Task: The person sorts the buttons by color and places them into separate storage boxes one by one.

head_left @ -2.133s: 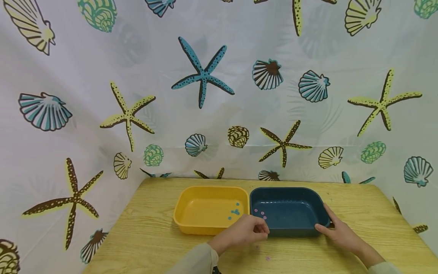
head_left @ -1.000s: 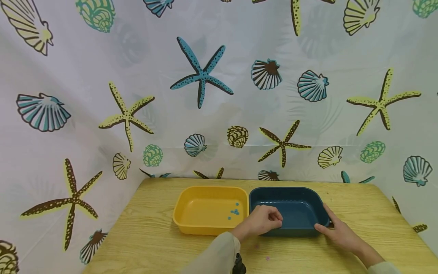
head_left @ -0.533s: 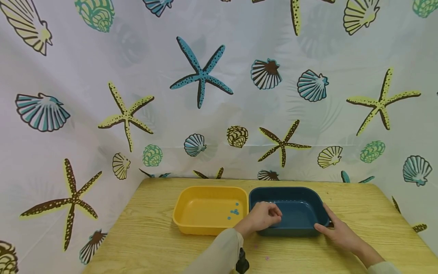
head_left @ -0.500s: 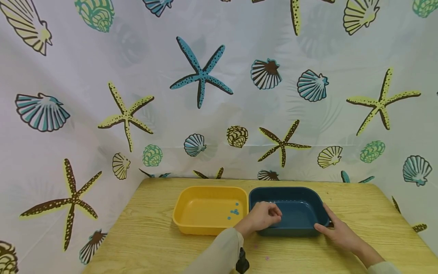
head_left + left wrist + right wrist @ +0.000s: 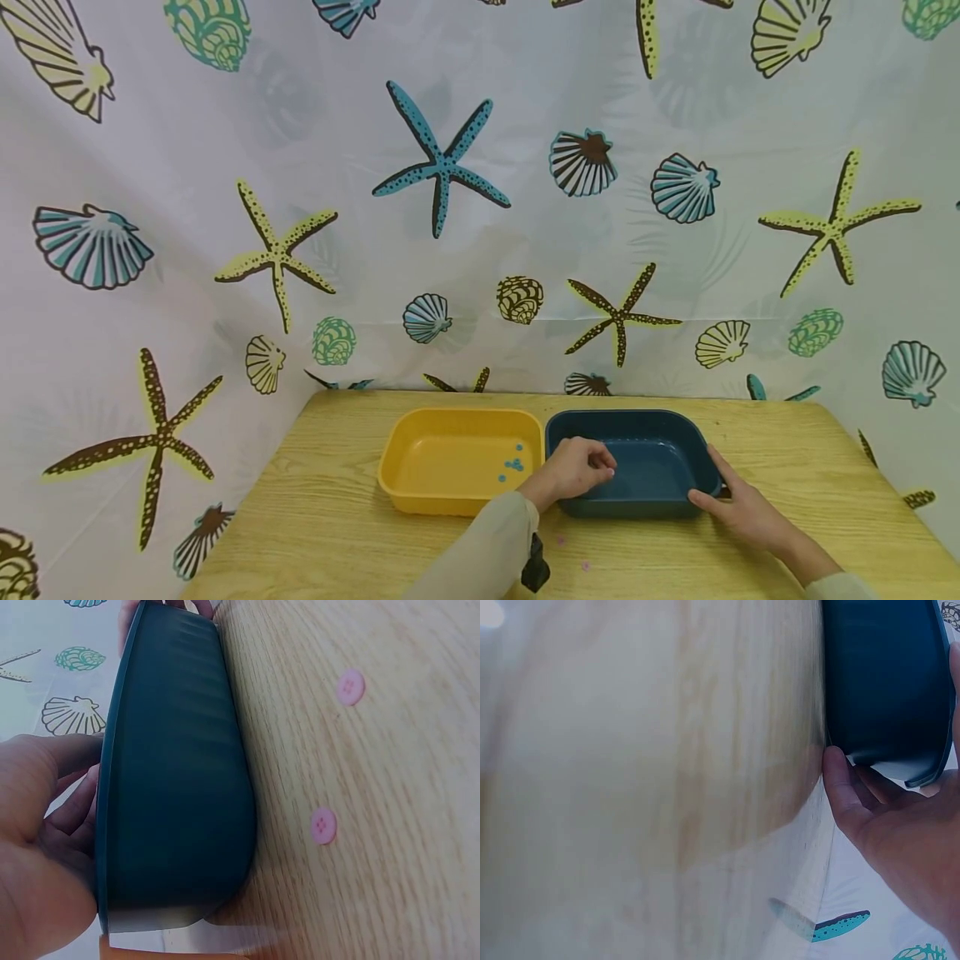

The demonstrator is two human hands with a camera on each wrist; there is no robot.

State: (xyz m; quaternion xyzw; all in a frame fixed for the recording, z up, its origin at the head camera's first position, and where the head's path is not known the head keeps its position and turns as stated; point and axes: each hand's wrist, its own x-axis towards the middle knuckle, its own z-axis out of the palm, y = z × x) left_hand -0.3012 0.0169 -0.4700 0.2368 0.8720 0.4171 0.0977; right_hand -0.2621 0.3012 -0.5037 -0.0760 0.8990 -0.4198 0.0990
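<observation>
My left hand (image 5: 573,471) is over the left part of the dark blue tray (image 5: 663,504), its fingers curled. A pink speck, apparently a button (image 5: 612,472), shows at the pinched fingertips. In the left wrist view, the tray's wall (image 5: 176,772) hides those fingertips. My right hand (image 5: 746,508) holds the tray's right front corner, thumb at the front and fingers along the right side. Two pink buttons (image 5: 350,687) lie on the table in front of the tray. Whatever lies in the tray behind my left hand is hidden.
A yellow tray (image 5: 420,503) stands beside the blue one on the left, with several blue buttons (image 5: 513,464) in its right part. Both sit on a wooden table (image 5: 322,517). Behind hangs a white curtain (image 5: 525,242) printed with shells and starfish.
My left hand has moved from the blue tray's front left corner to over its inside, covering the pink buttons seen there earlier. A pink speck now shows at its fingertips. The right hand stays put.
</observation>
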